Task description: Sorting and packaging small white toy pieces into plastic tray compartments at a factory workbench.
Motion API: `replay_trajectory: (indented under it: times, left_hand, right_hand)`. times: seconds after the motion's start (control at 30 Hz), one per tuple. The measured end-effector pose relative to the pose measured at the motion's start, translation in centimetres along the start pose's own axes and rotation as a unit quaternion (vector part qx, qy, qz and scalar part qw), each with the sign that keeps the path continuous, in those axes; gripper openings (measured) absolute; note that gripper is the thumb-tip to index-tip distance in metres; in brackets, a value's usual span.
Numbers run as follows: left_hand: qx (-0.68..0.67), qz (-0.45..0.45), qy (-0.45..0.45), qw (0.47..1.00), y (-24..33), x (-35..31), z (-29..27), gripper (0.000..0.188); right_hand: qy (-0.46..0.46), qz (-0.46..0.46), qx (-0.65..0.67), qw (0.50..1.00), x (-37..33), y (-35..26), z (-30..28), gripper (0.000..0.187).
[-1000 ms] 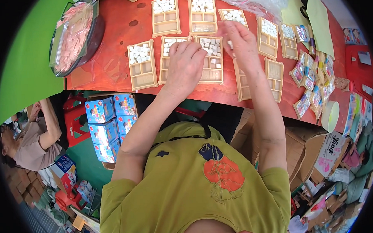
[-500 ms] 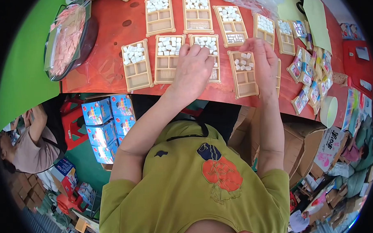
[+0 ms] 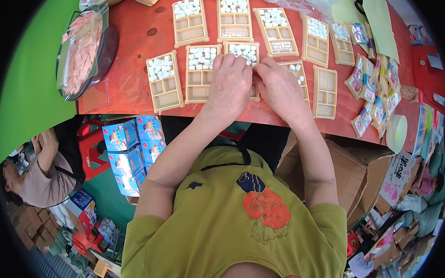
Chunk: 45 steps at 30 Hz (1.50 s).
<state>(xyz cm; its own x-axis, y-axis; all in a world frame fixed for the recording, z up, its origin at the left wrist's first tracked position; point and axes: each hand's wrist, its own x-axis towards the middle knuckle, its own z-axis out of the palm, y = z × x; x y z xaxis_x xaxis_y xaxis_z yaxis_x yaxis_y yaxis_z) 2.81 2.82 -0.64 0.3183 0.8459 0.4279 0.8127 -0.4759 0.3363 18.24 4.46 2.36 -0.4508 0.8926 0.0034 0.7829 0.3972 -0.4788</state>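
My left hand (image 3: 229, 86) rests over a beige compartment tray, fingers curled and bunched at its small white chunks (image 3: 243, 50). Beside it my right hand (image 3: 282, 92) has its fingers drawn together at the same tray's right rim. Whatever lies under the fingertips is hidden. Just right, another tray with a few white chunks (image 3: 295, 67) is partly covered by my right hand. Further right, a tray (image 3: 324, 93) shows no chunks. To the left stand two trays (image 3: 165, 94) (image 3: 197, 93) whose top compartments hold white chunks.
Behind, more filled trays (image 3: 190, 35) line the red table (image 3: 131, 59). A dark tub of pink packets (image 3: 85, 55) stands far left. Wrapped packs (image 3: 375, 94) are piled at right, near a pale green bowl (image 3: 396, 133). Blue boxes (image 3: 126, 163) sit below the table edge.
My right hand has moved left and lowered from the partly filled tray to beside my left hand, uncovering the tray at right. My left hand stays at the same tray.
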Motion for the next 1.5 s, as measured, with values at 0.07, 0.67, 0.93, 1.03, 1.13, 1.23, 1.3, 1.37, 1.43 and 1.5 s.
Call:
replay_trajectory:
  times: [0.07,0.67,0.93,1.03,1.13,1.23,1.3,1.37,1.43,1.5]
  left_hand:
    - [-0.002,-0.006,-0.005,1.000,0.3,-0.2,-0.2,0.011]
    - [-0.093,0.062,0.021,0.993,3.8,-0.4,-0.6,0.031]
    - [-0.029,0.113,-0.016,0.993,2.3,-4.3,-0.7,0.035]
    - [0.000,0.135,-0.034,0.990,2.1,-4.6,-0.8,0.033]
    - [0.044,0.151,-0.027,0.987,2.1,-4.6,-0.5,0.028]
    - [0.044,0.135,-0.004,0.990,2.2,-5.0,0.4,0.024]
    - [0.045,0.134,-0.014,0.990,2.2,-4.9,0.2,0.023]
    - [0.036,0.139,-0.015,0.989,2.0,-4.9,0.1,0.022]
    - [0.040,0.134,-0.013,0.990,1.8,-4.9,0.1,0.021]
    - [0.034,0.140,-0.009,0.990,1.9,-4.8,0.2,0.020]
  right_hand:
    - [0.013,-0.011,0.011,1.000,0.0,0.2,0.0,0.012]
    - [0.093,0.079,0.141,0.982,2.7,5.8,-5.8,0.017]
    - [0.161,-0.038,0.073,0.984,26.3,11.1,-4.1,0.028]
    - [0.237,-0.039,-0.106,0.965,32.4,13.9,-2.8,0.042]
    - [0.160,0.052,-0.220,0.961,35.5,11.9,-4.4,0.059]
    - [0.013,0.139,-0.180,0.974,38.0,11.7,-2.9,0.070]
    - [0.002,0.132,-0.157,0.979,38.9,12.6,-1.7,0.074]
    - [0.035,0.075,-0.196,0.977,38.9,13.6,-1.2,0.071]
    - [0.041,0.068,-0.245,0.966,38.9,14.4,-2.0,0.064]
    - [0.049,0.072,-0.301,0.950,38.6,17.3,-2.8,0.057]
